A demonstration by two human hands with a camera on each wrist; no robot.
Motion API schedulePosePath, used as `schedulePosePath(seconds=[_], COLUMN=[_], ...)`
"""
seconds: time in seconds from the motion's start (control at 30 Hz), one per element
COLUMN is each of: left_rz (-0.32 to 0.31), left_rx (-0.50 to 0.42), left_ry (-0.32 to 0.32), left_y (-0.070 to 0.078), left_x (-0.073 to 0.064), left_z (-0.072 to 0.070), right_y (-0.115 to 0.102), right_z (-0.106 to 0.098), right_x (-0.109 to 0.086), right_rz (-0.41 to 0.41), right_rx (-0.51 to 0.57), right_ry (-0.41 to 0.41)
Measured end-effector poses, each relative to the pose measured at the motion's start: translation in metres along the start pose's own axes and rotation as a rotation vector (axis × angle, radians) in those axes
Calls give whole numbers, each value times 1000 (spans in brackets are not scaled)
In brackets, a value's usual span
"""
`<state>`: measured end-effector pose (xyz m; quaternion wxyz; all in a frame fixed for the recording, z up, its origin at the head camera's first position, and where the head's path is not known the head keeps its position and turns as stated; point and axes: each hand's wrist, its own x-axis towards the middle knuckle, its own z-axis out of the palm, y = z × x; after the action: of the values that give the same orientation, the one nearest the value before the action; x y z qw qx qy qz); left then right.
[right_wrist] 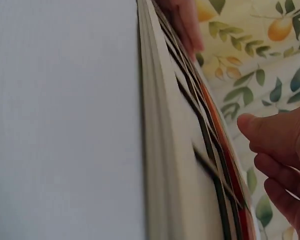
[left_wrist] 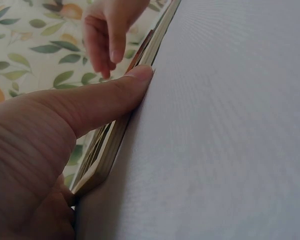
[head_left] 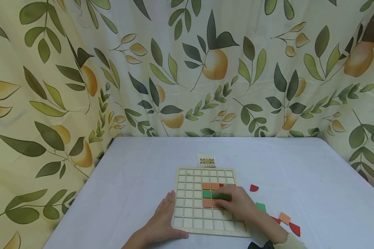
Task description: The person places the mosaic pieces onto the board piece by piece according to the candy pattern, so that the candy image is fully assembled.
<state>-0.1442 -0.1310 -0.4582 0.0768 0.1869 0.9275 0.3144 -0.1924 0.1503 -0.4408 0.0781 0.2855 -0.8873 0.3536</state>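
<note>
A wooden grid board (head_left: 189, 203) lies on the table. My left hand (head_left: 162, 219) rests against its near left corner, fingers straight along the left side and thumb along the front edge; the left wrist view shows that thumb (left_wrist: 107, 102) on the rim. Orange tiles (head_left: 206, 186) and green tiles (head_left: 207, 194) fill cells right of centre, with another orange tile (head_left: 207, 203) below. My right hand (head_left: 241, 204) is over these tiles, partly covering them and some red. Its fingers are loosely bent, and in the right wrist view nothing shows between thumb and fingers.
A small pattern card (head_left: 207, 160) lies behind the board. To the right are loose pieces: a red one (head_left: 254, 187), a green one (head_left: 260, 207), an orange square (head_left: 284, 218) and a red quarter-round (head_left: 295, 229). A leaf-patterned curtain (head_left: 199, 97) stands behind the white table (head_left: 137, 173).
</note>
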Motion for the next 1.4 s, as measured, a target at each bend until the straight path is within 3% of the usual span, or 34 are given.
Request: schedulePosePath(seconds=[0.13, 0.37, 0.63, 0.97, 1.4], left_rz=[8, 7, 9, 3, -7], left_rx=[-2, -5, -3, -5, -21], left_ry=[5, 2, -3, -1, -9], left_y=[0, 0, -1, 0, 1], left_x=[0, 0, 1, -1, -2], left_z=[0, 0, 1, -1, -1], right_y=[9, 25, 39, 53, 62], right_z=[-19, -41, -46, -58, -62], right_x=[-4, -10, -17, -18, -20], right_rz=[83, 310, 366, 574, 484], right_rx=[-58, -85, -116, 64, -50], right_ry=[14, 55, 90, 14, 2])
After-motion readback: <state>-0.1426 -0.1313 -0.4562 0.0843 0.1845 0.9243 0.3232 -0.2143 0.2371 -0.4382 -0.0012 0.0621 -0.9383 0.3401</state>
